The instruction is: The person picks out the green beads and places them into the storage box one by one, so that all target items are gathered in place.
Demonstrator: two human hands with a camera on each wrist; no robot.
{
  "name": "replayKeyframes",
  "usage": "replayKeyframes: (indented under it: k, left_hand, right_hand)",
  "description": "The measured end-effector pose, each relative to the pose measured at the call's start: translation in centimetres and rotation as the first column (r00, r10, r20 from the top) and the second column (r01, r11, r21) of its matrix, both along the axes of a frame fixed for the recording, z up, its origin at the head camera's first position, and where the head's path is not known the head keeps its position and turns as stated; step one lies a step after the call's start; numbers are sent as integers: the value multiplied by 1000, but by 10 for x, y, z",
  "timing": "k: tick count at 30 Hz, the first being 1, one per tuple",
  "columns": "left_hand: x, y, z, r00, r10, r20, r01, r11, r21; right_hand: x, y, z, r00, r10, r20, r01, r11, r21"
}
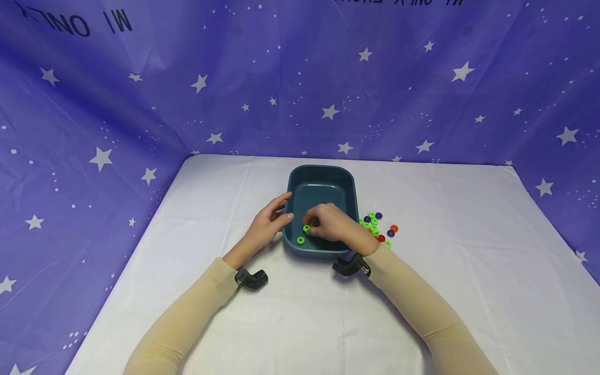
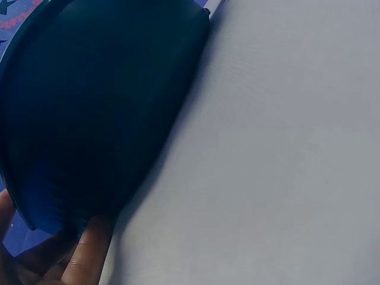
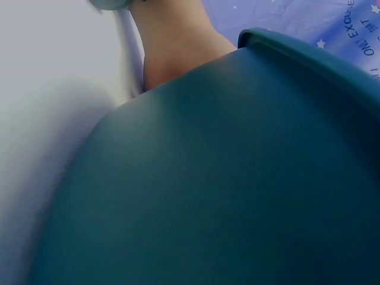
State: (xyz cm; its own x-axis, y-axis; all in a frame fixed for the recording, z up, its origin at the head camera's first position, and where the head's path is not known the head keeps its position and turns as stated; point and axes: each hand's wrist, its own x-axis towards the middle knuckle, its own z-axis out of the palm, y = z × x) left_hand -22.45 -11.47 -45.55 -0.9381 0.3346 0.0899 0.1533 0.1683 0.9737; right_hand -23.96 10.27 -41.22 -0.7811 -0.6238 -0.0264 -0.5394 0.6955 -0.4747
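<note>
Beads (image 1: pixel 300 243) in tray (image 1: pixel 321 194) and right of it, left hand (image 1: pixel 265 221) at left rim, right hand (image 1: pixel 333 224) inside, curtain (image 1: pixel 300 130) behind

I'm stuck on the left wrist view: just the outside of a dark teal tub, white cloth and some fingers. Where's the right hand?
Observer: In the head view, the right hand reaches into the near part of the tub.
Operator: Anything at its fingertips?
Observer: Yes, a green bead shows between its thumb and fingers.
Operator: And what else lies around there that I'm missing?
Observer: Beyond the tub's right side, a loose group of beads lies on the white cloth, in green, purple, red and orange.
</note>
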Motion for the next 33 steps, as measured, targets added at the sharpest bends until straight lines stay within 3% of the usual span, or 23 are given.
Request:
replayKeyframes:
  k: [33]
  left_hand:
    - [0, 1, -2, 1000, 13, -10, -13, 1000, 20]
  right_hand:
    - [-1, 0, -1, 999, -1, 42, 0, 1000, 6]
